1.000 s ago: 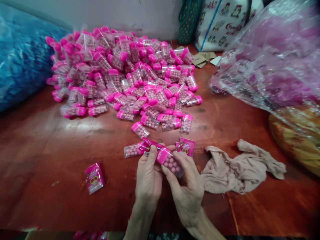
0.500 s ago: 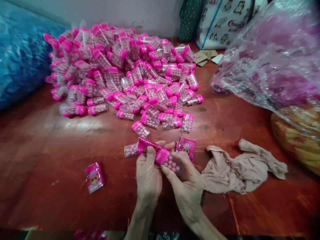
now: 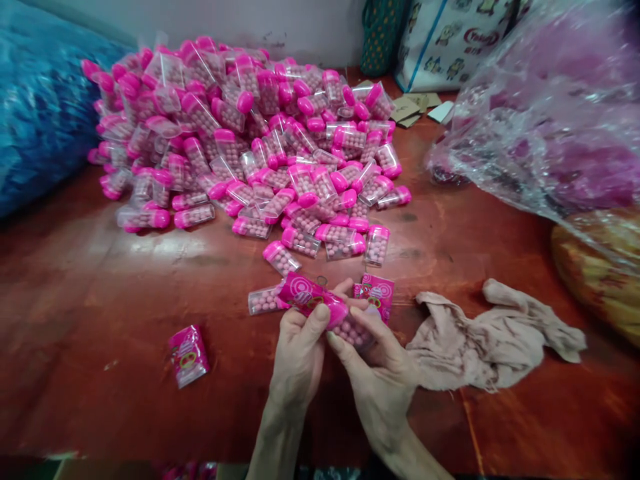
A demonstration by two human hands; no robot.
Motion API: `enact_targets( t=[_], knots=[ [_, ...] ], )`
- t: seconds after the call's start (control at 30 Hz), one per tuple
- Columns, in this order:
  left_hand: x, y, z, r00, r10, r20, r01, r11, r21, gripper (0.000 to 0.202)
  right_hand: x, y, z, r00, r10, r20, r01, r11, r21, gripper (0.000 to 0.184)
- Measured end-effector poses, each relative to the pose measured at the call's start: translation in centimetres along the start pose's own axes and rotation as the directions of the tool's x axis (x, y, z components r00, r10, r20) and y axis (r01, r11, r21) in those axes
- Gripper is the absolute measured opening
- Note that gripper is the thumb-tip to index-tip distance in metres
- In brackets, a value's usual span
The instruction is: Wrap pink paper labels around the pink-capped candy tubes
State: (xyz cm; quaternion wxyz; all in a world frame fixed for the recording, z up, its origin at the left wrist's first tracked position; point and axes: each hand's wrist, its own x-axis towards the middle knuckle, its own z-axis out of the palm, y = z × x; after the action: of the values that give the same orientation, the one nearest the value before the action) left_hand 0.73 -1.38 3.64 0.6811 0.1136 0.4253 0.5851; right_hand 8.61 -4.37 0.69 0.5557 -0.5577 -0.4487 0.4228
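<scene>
My left hand (image 3: 299, 350) pinches a pink printed sleeve label (image 3: 311, 298) at its near end. My right hand (image 3: 379, 377) grips a clear candy container with a pink cap (image 3: 351, 329), filled with small pink balls. The label sits over the container's cap end. Both hands are low in the middle of the red table (image 3: 100, 413). Just beyond my fingers lie another candy container (image 3: 263, 301) and a second pink label (image 3: 376, 294). A third pink label (image 3: 188, 355) lies apart to the left.
A big heap of pink-capped candy containers (image 3: 240, 133) covers the far middle of the table. A crumpled beige cloth (image 3: 495, 340) lies right of my hands. A clear plastic bag of pink items (image 3: 545, 120) fills the right, a blue bag (image 3: 40, 113) the left, and printed tote bags (image 3: 450, 40) stand at the back.
The pink label has slid further over the cap end of the container, and now shows its printed face. My hands stay in the same spot.
</scene>
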Motion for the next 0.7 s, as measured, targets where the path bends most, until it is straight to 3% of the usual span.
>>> enact_targets(
  t=[0.13, 0.27, 0.43, 0.57, 0.7],
  knots=[
    [-0.3, -0.5, 0.0, 0.998, -0.039, 0.053, 0.040, 0.999, -0.004, 0.027, -0.1, -0.3, -0.2, 0.999, -0.022, -0.044, 0.025, 0.997, 0.073, 0.036],
    [-0.6, -1.0, 0.1, 0.997, -0.006, 0.080, 0.007, 1.000, -0.019, 0.032, 0.1, -0.8, -0.5, 0.999, 0.038, -0.020, -0.037, 0.997, 0.074, 0.036],
    [-0.7, -1.1, 0.5, 0.994, 0.028, 0.103, -0.030, 0.999, 0.018, 0.022, -0.2, -0.7, -0.2, 1.000, 0.029, -0.005, -0.029, 0.996, 0.081, 0.034],
    [-0.7, -1.8, 0.8, 0.997, 0.001, 0.079, -0.002, 1.000, 0.015, 0.017, 0.2, -0.7, 0.3, 0.998, -0.003, -0.057, 0.013, 0.985, 0.172, 0.025],
    [-0.7, -2.1, 0.9, 1.000, -0.007, -0.004, 0.007, 0.999, -0.036, 0.022, 0.7, -0.6, 0.4, 0.990, 0.137, -0.019, -0.129, 0.966, 0.222, 0.023]
  ],
)
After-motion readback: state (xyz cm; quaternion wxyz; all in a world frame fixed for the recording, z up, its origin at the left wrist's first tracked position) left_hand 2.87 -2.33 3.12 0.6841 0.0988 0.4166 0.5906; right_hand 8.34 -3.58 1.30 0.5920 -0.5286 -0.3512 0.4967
